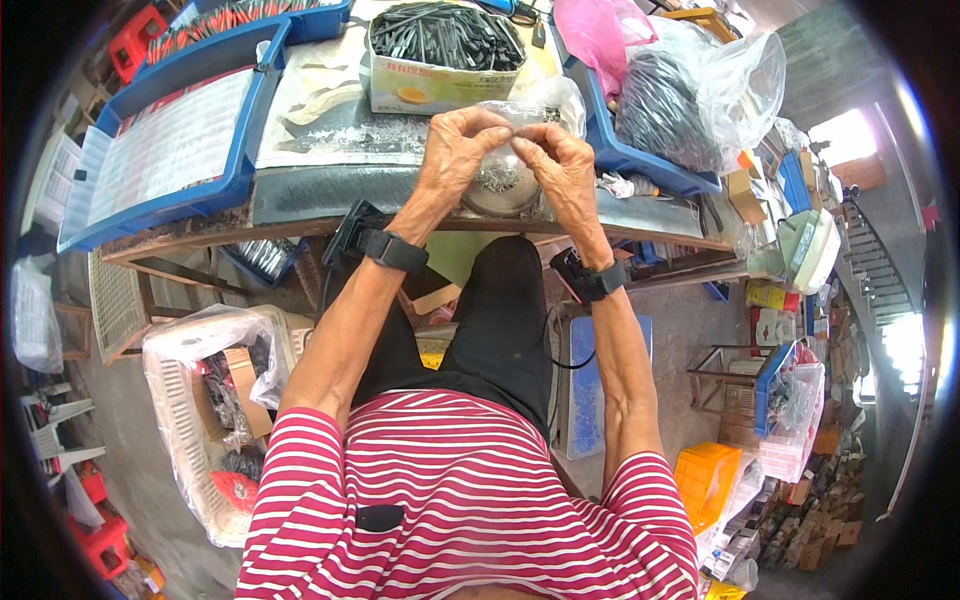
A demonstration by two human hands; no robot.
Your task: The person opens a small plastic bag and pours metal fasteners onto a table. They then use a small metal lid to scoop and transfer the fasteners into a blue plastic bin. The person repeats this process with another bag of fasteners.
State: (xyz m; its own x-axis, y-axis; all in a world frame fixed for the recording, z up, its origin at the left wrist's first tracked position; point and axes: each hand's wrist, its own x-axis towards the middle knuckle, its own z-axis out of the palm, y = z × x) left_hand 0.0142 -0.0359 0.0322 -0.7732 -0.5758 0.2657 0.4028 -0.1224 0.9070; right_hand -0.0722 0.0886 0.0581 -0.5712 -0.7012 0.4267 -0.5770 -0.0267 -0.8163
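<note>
My left hand (456,155) and my right hand (564,170) meet over the near edge of the workbench, thumbs and forefingers pinched together. Whatever sits between the fingertips is too small to make out. Just below them is a round shallow dish (500,205) holding many tiny metal pieces (497,178). Behind the hands stands an open carton (440,92), heaped with thin black plastic-looking parts (445,35). A crumpled clear plastic bag (558,95) lies beside the dish, partly hidden by my right hand.
On the left, a blue tray (165,222) holds rows of clear strips. To the right, another blue tray (640,165) carries a bag of black parts (665,105) and a pink bag (600,35). A lined plastic basket (180,420) stands on the floor, lower left. Pliers-like handles (712,213) lie at the bench's right end.
</note>
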